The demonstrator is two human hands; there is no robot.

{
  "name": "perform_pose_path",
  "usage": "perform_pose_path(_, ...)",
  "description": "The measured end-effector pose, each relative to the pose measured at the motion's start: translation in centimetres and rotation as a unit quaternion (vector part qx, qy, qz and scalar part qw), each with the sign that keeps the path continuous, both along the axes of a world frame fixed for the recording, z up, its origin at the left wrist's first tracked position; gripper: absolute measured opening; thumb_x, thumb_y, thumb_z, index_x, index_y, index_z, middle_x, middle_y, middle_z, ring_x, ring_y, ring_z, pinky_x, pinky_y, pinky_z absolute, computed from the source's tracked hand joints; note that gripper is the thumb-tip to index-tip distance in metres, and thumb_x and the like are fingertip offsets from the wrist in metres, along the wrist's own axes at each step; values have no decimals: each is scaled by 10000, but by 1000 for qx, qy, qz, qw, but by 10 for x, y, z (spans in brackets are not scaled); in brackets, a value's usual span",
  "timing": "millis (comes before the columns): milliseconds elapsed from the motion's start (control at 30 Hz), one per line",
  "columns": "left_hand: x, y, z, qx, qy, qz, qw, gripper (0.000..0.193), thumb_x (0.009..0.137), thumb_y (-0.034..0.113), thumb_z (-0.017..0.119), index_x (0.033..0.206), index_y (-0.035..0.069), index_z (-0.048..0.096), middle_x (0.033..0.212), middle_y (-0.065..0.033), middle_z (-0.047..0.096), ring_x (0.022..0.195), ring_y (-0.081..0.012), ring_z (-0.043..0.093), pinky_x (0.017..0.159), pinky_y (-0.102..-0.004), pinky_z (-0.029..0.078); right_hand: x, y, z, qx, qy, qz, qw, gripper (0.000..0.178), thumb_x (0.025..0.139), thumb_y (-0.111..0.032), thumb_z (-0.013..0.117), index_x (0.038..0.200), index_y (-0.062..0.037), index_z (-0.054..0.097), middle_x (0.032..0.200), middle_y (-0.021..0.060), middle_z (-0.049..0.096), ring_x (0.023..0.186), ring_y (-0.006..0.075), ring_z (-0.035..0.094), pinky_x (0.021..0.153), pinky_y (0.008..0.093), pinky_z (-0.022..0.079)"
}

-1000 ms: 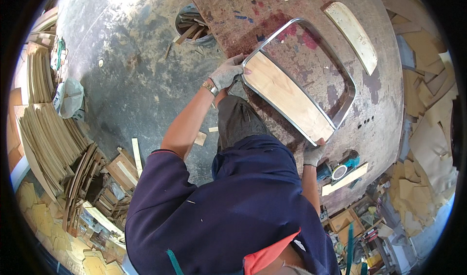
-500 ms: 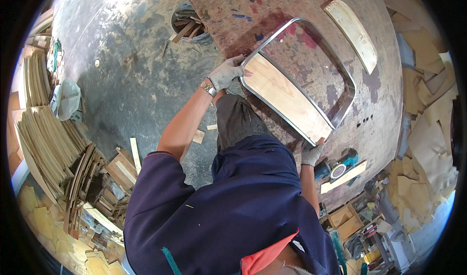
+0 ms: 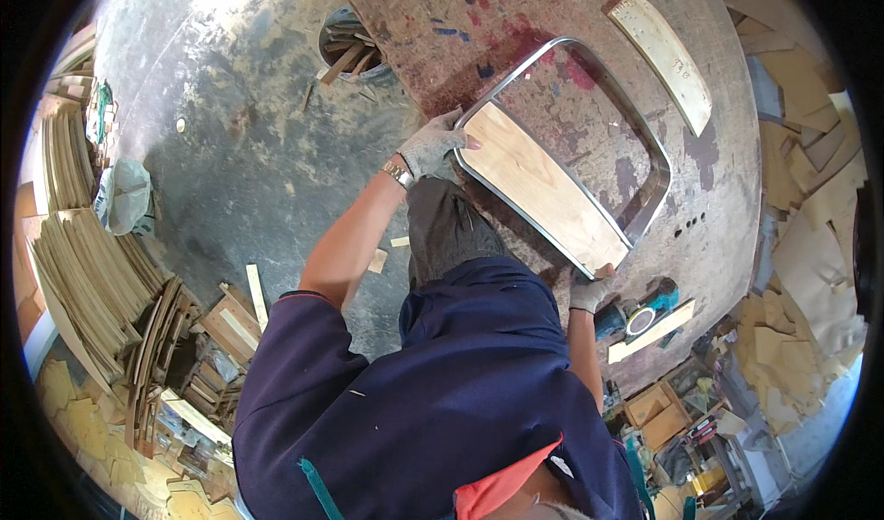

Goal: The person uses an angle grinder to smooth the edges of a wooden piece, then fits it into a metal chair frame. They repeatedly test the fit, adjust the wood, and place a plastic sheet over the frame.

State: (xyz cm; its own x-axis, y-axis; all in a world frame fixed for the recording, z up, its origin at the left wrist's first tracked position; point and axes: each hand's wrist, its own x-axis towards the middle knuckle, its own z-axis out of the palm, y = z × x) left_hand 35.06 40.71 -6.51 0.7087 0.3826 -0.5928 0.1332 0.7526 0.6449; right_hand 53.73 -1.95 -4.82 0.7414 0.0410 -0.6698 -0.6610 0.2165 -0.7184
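Nearest the camera, the person's dark blue shirt (image 3: 433, 391) fills the lower middle. The right hand (image 3: 589, 292), gloved, grasps the near right corner of a metal frame (image 3: 654, 202), thumb up against the end of a pale wooden panel (image 3: 539, 181). The left hand (image 3: 429, 144), gloved and with a watch (image 3: 398, 174) at the wrist, grips the frame's left corner; its bare thumb lies over the panel. The fingers of both hands are closed on the piece, partly hidden beneath it. The panel sits inside the frame along its near side; the far portion is an open loop over the stained counter (image 3: 727, 189). Whether the near side touches the counter cannot be determined.

Right of the right hand, a teal power tool (image 3: 642, 320) with a round disc lies beside a wooden strip (image 3: 658, 334). Beyond the frame, a curved board (image 3: 665, 60) lies on the counter. At far left, a bucket (image 3: 379, 73) of wood scraps (image 3: 348, 51) adjoins the counter's edge.
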Motion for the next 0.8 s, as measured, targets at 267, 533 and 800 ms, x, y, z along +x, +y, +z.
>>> perform_pose_path(267,1,6,9,43,14,-73,996,801,757,100,868,1448,-47,490,1307,-127,642,1203,-198,587,1052,-337,447,1,1,-6,9,-25,-6,1000,707,846,-432,591,1440,-61,499,1356,117,634,1202,315,637,993,482,540)
perform_pose_path(533,0,5,11,52,12,-69,996,825,757,104,870,1455,-67,466,1318,-136,630,1216,-200,575,1051,-338,448,1,1,-9,5,-24,-34,999,679,862,-432,565,1433,-70,506,1376,111,623,1219,317,627,1006,483,532)
perform_pose_path(800,-2,8,16,0,-16,-55,998,653,804,-23,752,1408,-39,506,1275,-122,655,1178,-211,634,1007,-350,505,-10,2,-15,25,-11,-48,998,604,870,-467,667,1367,-142,556,1336,79,634,1190,315,626,955,517,555)
